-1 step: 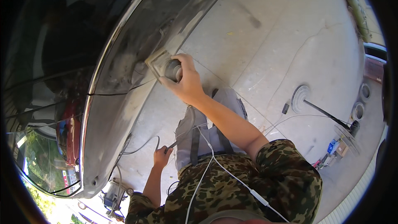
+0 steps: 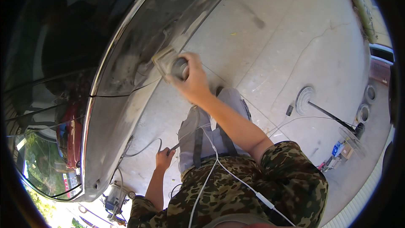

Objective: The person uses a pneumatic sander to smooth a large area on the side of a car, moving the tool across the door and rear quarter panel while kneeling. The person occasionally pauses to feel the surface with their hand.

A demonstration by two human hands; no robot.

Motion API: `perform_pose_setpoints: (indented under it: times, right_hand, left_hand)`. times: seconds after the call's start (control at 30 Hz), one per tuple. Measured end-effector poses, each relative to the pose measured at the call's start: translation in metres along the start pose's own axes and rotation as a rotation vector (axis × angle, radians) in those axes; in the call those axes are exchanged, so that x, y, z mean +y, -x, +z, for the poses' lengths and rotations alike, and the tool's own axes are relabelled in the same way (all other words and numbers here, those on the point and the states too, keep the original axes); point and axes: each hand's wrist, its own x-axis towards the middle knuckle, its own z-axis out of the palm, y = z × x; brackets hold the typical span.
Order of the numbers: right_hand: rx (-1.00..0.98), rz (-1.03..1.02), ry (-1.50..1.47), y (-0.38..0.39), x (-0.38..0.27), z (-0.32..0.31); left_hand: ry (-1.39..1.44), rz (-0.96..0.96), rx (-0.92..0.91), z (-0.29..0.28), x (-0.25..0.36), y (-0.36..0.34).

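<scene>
My right hand (image 2: 195, 82) is closed around the round dark grip of a power sander (image 2: 179, 68), and the fingers are slightly blurred. The sander's dusty square pad meets the lower side of a dark car body (image 2: 122, 74), which is scuffed and sanded to dull grey along this stretch. Down by my left thigh, my left hand (image 2: 163, 160) is closed around a grey hose (image 2: 184, 141). The hose runs up between my legs towards the sander, and its upper end is hidden behind my right hand and forearm.
Grey cables trail below the car towards a small machine (image 2: 114, 199) at the lower left. A round-based stand (image 2: 304, 100) is on the concrete floor (image 2: 270, 42) to the right, near tape rolls (image 2: 363, 112) and small boxes (image 2: 337, 148). A white cable (image 2: 236, 175) crosses my camouflage shirt.
The sander and my right hand have moved slightly to the right along the car's lower edge. My left hand stays where it was, still on the hose.
</scene>
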Motion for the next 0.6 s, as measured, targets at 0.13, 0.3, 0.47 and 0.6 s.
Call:
perform_pose_setpoints:
  times: [0.13,0.3,0.47,0.6]
  right_hand:
    - [0.006,0.031,0.296,-0.046,-0.019,-0.042]
    - [-0.11,-0.099,0.512,-0.094,-0.045,-0.061]
    - [-0.281,-0.045,0.681,-0.117,-0.066,-0.04]
    - [-0.295,-0.126,0.79,-0.13,-0.064,-0.023]
  left_hand:
    - [0.109,0.093,-0.025,-0.009,0.048,-0.015]
    - [0.18,0.335,-0.025,0.002,0.12,-0.042]
    - [0.207,0.38,-0.024,0.0,0.156,-0.046]
    - [0.241,0.387,0.019,-0.002,0.161,-0.053]
